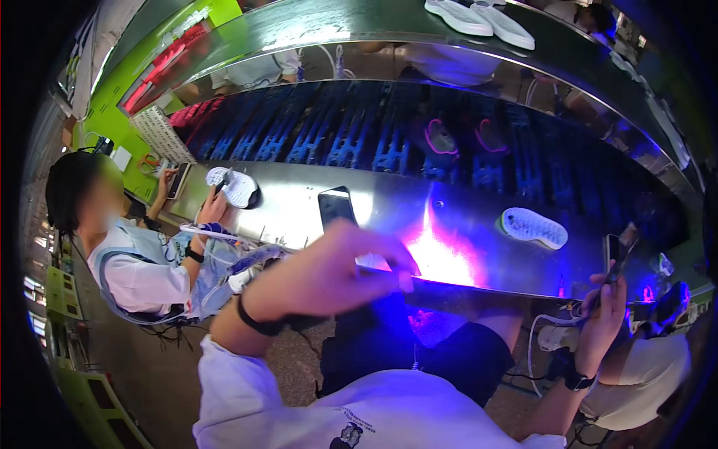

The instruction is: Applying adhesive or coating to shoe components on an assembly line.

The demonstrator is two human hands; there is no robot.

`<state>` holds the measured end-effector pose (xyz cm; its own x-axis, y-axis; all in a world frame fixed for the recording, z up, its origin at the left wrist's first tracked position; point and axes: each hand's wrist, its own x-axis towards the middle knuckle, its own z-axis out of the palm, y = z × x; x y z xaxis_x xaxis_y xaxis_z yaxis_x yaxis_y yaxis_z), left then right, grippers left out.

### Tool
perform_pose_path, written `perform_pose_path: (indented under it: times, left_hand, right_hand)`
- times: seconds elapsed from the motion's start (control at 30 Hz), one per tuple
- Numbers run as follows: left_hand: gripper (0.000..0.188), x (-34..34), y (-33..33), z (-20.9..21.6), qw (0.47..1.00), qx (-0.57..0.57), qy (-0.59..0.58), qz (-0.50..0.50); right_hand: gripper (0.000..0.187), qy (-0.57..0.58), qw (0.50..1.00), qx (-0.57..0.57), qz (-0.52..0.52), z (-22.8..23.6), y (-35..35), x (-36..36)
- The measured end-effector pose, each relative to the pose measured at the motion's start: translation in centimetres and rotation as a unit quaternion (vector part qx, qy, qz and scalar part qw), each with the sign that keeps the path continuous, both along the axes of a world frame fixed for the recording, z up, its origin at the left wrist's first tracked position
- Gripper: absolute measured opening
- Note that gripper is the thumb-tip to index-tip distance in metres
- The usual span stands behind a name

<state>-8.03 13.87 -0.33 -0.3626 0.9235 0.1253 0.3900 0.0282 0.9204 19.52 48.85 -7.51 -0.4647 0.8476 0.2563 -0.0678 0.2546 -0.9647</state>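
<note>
My left hand [351,262] is raised over the near edge of the metal bench, blurred, with curled fingers. A pale thing shows between thumb and fingers, but I cannot make it out. A phone [336,208] lies on the bench just beyond this hand. At the right, my right hand [604,318] is closed around a dark slim handheld device [615,258], its exact kind unclear; a white cable runs beside it. A white shoe sole [534,227] lies on the bench between my hands, its patterned face up.
A dark conveyor [389,127] runs behind the metal bench [292,183], carrying dark pink-edged shoe parts [440,139]. Bright pink-violet light [445,258] falls on the bench. White shoes [479,21] stand on the upper shelf. At left a co-worker handles a white shoe sole [238,188]; another person sits at right.
</note>
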Motion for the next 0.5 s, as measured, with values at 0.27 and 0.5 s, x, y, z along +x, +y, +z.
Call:
perform_pose_path:
  times: [0.27, 0.5]
  left_hand:
    - [0.026, -11.4, 12.1, -11.3, 0.995, -0.088, -0.039, -0.027]
    - [0.048, -17.3, 24.5, -15.8, 0.951, -0.172, -0.215, 0.142]
  right_hand:
    - [0.013, -0.181, 0.972, -0.133, 0.066, -9.6, -2.1, 0.3]
    - [0.026, -0.149, 0.976, -0.143, 0.073, -11.3, -0.5, -0.1]
